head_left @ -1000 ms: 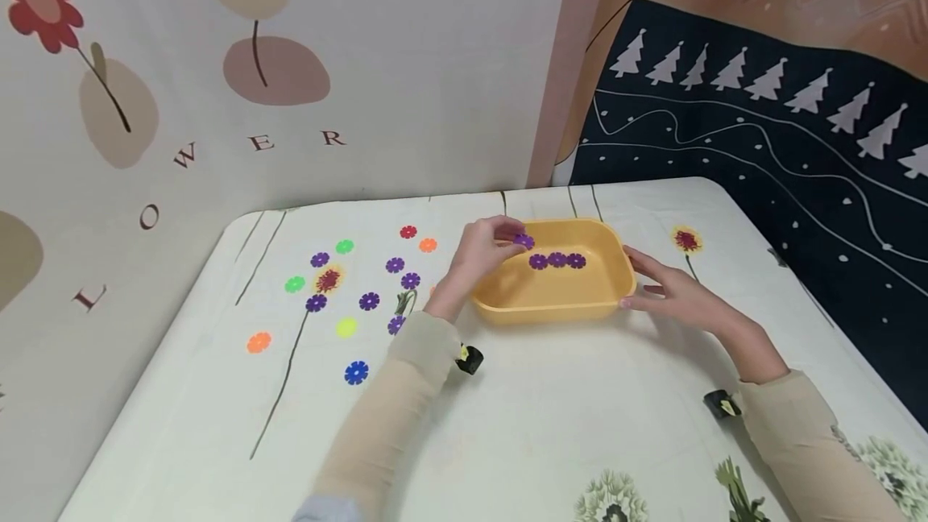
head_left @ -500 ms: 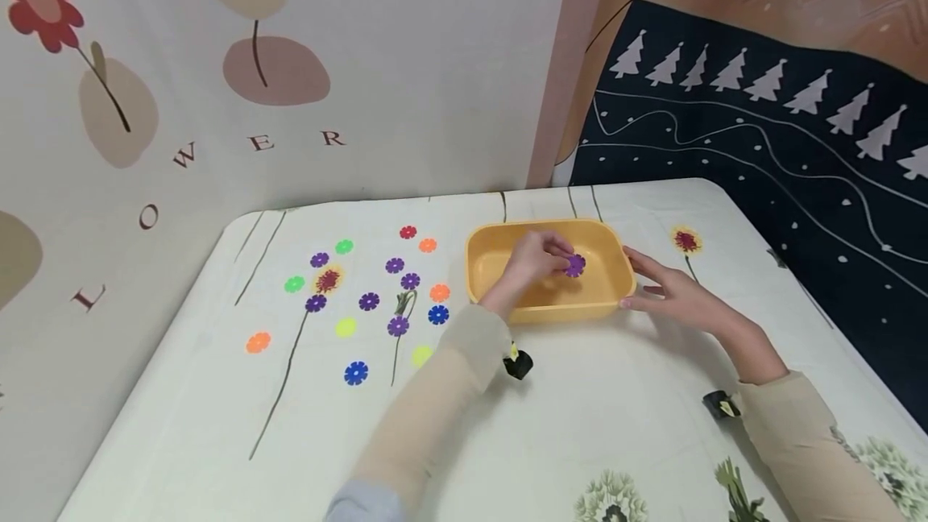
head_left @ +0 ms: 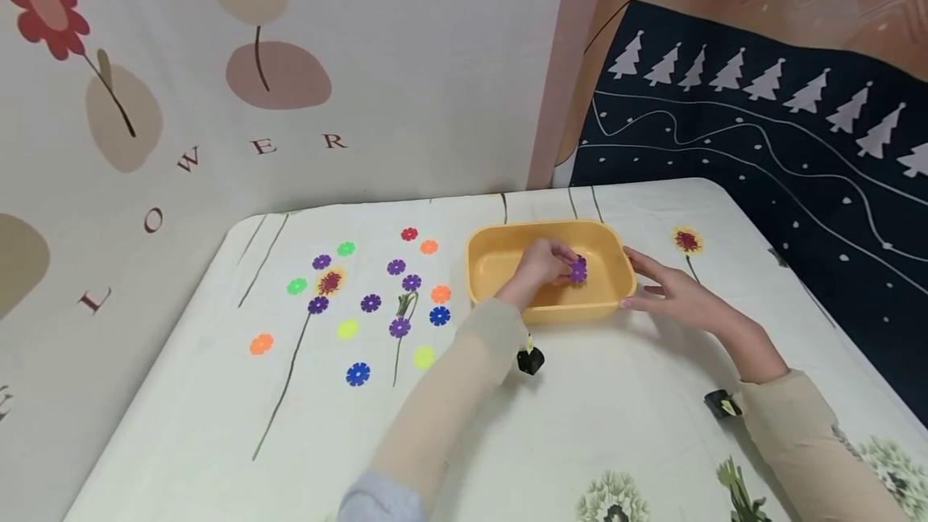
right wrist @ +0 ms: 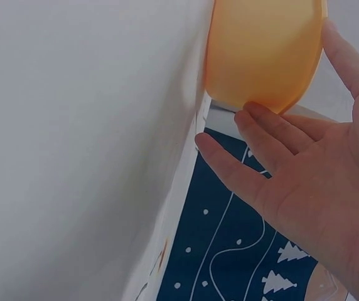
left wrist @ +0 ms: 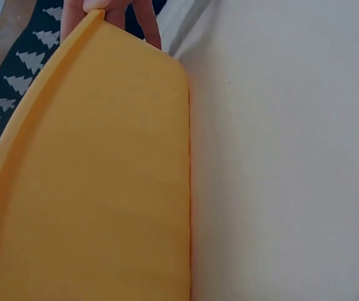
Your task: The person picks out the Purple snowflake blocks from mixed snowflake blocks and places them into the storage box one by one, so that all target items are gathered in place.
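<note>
My left hand (head_left: 540,263) reaches inside the yellow rectangular tray (head_left: 573,312) in the head view. It pinches a purple flower-shaped plastic disc (head_left: 578,269) low over the tray floor, near the right part. The hand and forearm hide part of the tray's inside. At the tray's right end, my right hand (head_left: 670,292) touches the wall with spread, fairly straight fingers. The right wrist view shows that thumb at the rim and fingertips against the end of the tray (right wrist: 261,50). The left wrist view is filled by the tray's outer side (left wrist: 104,163).
Left of the tray, several loose flower-shaped discs lie on the printed white cloth (head_left: 616,417), among them a red disc (head_left: 409,234), a blue disc (head_left: 358,374) and an orange disc (head_left: 262,344). A hanging cloth (head_left: 435,103) stands behind the table.
My left hand has moved right, from the tray's left end into its middle, carrying the purple disc, and then slightly lower. My right hand stays at the tray's right end.
</note>
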The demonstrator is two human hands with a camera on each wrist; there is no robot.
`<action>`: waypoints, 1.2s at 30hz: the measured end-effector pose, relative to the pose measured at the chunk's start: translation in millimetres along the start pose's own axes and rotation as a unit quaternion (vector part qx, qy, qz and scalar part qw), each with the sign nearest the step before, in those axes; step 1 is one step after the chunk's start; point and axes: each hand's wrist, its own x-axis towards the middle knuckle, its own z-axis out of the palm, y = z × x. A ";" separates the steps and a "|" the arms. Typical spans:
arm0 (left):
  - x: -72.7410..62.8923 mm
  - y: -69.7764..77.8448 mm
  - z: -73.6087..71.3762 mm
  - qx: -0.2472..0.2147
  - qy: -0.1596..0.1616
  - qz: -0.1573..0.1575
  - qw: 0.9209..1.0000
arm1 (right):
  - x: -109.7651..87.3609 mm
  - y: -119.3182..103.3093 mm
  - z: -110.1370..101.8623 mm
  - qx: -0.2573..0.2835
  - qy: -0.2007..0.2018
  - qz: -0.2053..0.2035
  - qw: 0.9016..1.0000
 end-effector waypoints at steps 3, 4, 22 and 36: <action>1.8 1.5 2.8 -0.001 0.001 -0.009 1.000 | 0.6 0.4 0.6 0.001 0.001 -0.003 1.000; 2.2 1.8 3.7 0.003 0.001 -0.010 1.000 | 0.8 0.6 0.9 0.002 0.001 -0.003 1.000; 4.3 -0.2 -5.5 -0.024 -0.041 0.024 0.999 | 0.8 -0.6 0.4 0.001 0.003 0.003 1.000; -0.1 -4.5 -13.7 0.027 -0.091 0.014 0.995 | 0.6 0.1 0.4 -0.001 -0.001 0.002 1.000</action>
